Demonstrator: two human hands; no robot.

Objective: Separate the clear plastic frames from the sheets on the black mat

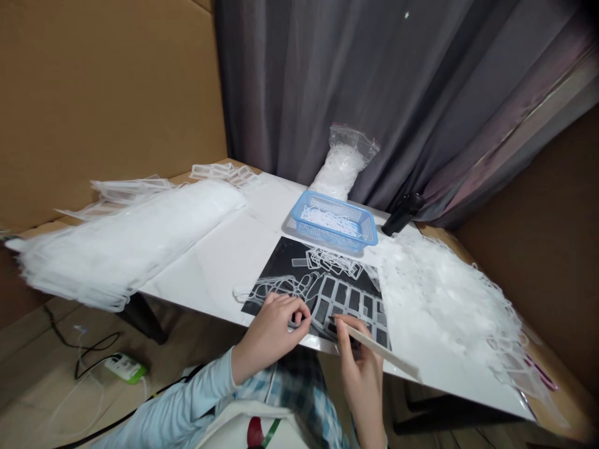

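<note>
My left hand (276,324) rests at the front edge of a black mat (276,259), its fingers curled and the thumb close to the forefinger. What it holds, if anything, I cannot make out. In my right hand (362,362) is a long, flat, white-handled tool (390,355), its dark tip pointing left. The tip is over a translucent sheet with rectangular openings (347,297), on the mat. Beside the sheet, a loose tangle of translucent strips (285,285) reaches towards my left hand. Small white rectangular frames (334,262) lie heaped farther back on the mat.
A blue basket (372,234) holds thin white loops, with a clear bag of white pieces (344,165) behind it. A dark cylindrical object (403,213) stands nearby. Translucent sheets are stacked (140,243) at left; a translucent pile (449,299) covers the right. Cardboard walls flank the table.
</note>
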